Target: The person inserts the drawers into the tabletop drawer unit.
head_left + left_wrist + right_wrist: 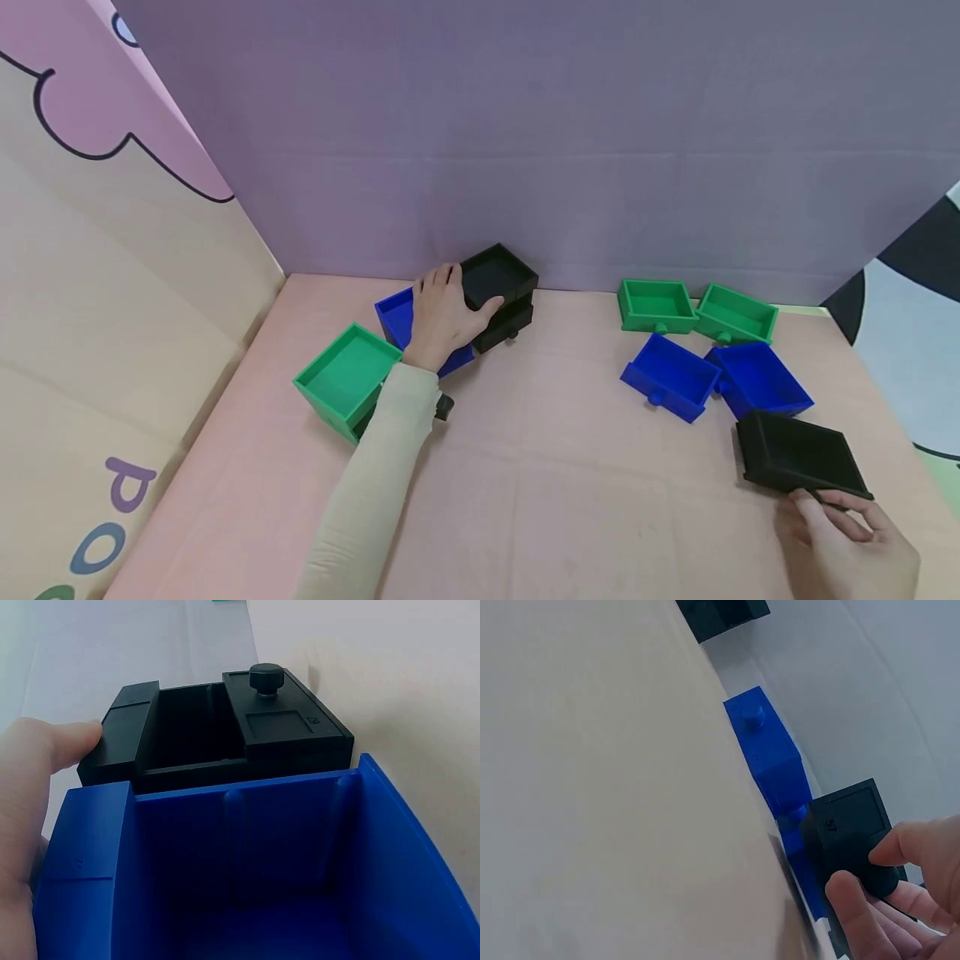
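My left hand (448, 321) lies over a blue box (395, 315) and the left side of a black box (498, 275), fingers stretched toward the back wall. In the left wrist view the thumb touches an edge of the black box (296, 727), which has a round knob on its front; the blue box (247, 840) stands right beside it. At the right front, my right hand (855, 542) pinches a black drawer (806, 454) by its knob, thumb and fingertips around it. The right wrist view shows this drawer's front (847, 825) marked with small digits.
Two green drawers (656, 307) stand near the back wall at the right, with two blue drawers (671, 375) in front of them. A green box (348, 375) stands left of my left forearm, and a black knobbed piece (445, 407) shows partly behind the sleeve.
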The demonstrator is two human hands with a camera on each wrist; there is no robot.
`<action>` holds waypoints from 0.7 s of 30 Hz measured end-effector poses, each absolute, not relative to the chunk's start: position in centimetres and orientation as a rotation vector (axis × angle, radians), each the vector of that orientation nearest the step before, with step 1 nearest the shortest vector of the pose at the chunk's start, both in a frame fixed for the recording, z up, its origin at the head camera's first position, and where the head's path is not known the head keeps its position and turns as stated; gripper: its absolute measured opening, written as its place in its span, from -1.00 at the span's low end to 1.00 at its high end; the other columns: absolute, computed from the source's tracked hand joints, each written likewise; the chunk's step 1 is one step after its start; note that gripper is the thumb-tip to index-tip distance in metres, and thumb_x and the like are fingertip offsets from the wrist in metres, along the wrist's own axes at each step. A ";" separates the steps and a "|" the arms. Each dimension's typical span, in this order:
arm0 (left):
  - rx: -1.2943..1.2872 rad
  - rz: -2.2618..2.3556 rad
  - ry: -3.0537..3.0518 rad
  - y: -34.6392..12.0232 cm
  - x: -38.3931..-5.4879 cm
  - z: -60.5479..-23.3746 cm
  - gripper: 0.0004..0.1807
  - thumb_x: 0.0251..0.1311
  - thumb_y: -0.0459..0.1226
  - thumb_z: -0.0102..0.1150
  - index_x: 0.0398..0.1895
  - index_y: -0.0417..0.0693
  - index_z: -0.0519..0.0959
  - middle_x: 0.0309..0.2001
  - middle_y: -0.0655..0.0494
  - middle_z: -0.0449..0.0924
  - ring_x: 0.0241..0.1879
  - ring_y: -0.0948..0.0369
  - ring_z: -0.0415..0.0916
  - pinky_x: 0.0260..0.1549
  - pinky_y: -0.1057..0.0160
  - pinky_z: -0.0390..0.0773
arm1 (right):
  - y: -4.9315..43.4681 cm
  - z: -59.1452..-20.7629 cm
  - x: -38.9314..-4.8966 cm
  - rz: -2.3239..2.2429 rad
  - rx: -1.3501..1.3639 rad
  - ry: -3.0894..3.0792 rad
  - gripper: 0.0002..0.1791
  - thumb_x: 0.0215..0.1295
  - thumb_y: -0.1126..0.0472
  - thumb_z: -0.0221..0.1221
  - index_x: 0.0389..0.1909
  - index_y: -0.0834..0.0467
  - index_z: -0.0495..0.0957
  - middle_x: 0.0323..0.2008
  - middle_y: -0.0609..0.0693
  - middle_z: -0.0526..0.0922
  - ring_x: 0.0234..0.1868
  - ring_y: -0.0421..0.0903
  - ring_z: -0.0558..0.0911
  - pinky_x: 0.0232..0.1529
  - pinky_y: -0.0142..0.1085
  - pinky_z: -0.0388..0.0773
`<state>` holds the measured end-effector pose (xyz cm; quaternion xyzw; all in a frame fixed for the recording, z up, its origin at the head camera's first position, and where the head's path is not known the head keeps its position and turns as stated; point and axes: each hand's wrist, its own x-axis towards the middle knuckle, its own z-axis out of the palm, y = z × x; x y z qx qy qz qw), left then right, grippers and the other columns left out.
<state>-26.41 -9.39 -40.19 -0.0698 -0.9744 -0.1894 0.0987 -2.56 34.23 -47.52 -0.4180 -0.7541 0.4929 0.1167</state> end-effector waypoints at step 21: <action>-0.236 -0.546 -2.927 -9.6 -26.6 -40.2 0.01 0.44 0.35 0.00 0.65 -0.21 0.22 0.63 -0.15 0.26 0.62 -0.14 0.16 0.64 -0.25 0.04 | 32.5 -43.3 -5.0 1.631 -1.075 -2.243 -0.75 0.40 0.05 0.40 -0.03 -0.03 0.58 -0.63 -0.54 0.67 -0.57 -0.43 0.74 -0.45 -0.61 0.62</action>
